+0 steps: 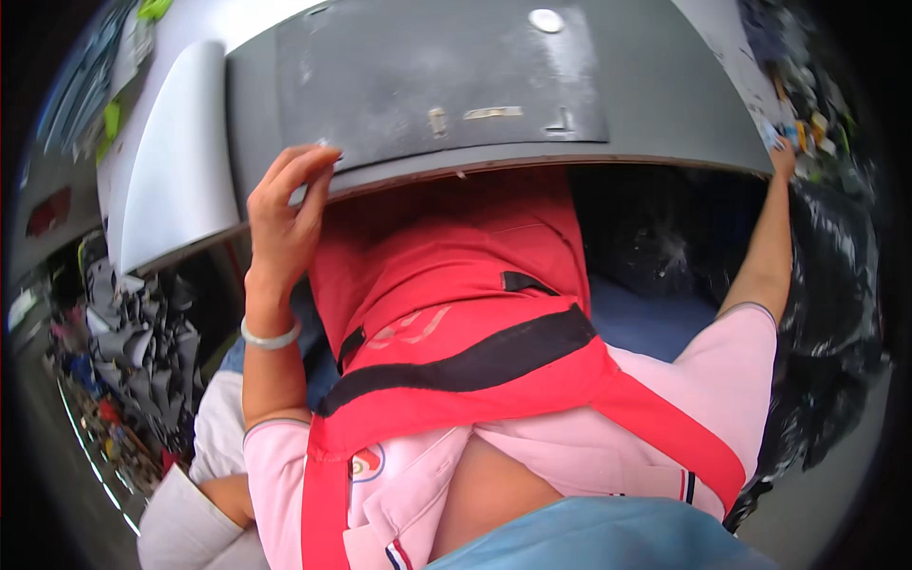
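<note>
A pale strip lies unhandled on the dark mat; completion unclear. Left hand: mat's near-left corner, fingers curled, contents indiscernible. Right hand: right of mat, grip indeterminable.

On the tabletop, midway, a mat. On the mat, a disc at far right and, toward the near edge, two strips, one left of the other. Left of the mat, a sheet along the tabletop's left end. At the near edge, just beside the mat's near-left corner, left fingers; at the tabletop's right end, right fingers. Under the tabletop, right of the apron, a bag; farther right, beyond the right forearm, more bags. At left, lower than the tabletop, a heap of scraps.
</note>
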`<state>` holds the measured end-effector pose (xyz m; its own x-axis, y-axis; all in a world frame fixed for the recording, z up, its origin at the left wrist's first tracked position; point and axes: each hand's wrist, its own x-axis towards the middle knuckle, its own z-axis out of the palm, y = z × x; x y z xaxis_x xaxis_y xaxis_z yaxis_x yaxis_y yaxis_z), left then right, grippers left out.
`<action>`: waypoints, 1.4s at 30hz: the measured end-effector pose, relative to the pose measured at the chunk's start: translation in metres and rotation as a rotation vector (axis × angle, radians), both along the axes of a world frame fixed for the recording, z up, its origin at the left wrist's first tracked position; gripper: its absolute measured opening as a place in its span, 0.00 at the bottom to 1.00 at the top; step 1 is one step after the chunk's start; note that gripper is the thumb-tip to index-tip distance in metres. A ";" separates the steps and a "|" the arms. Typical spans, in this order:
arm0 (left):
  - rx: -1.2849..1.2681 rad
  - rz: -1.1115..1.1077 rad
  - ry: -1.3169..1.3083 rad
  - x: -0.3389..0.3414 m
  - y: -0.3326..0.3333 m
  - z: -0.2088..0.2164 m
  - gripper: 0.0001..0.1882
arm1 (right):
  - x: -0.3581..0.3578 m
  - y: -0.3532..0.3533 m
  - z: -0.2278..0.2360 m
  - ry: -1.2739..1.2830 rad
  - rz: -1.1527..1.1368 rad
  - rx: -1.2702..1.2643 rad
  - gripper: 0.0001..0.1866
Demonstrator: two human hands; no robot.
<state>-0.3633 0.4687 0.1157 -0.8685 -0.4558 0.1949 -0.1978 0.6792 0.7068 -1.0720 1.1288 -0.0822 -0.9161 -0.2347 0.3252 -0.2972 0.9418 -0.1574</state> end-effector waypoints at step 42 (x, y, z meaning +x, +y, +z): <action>0.667 -0.155 -1.375 0.250 -0.007 0.013 0.21 | 0.512 -0.226 0.119 -2.157 0.058 0.314 0.19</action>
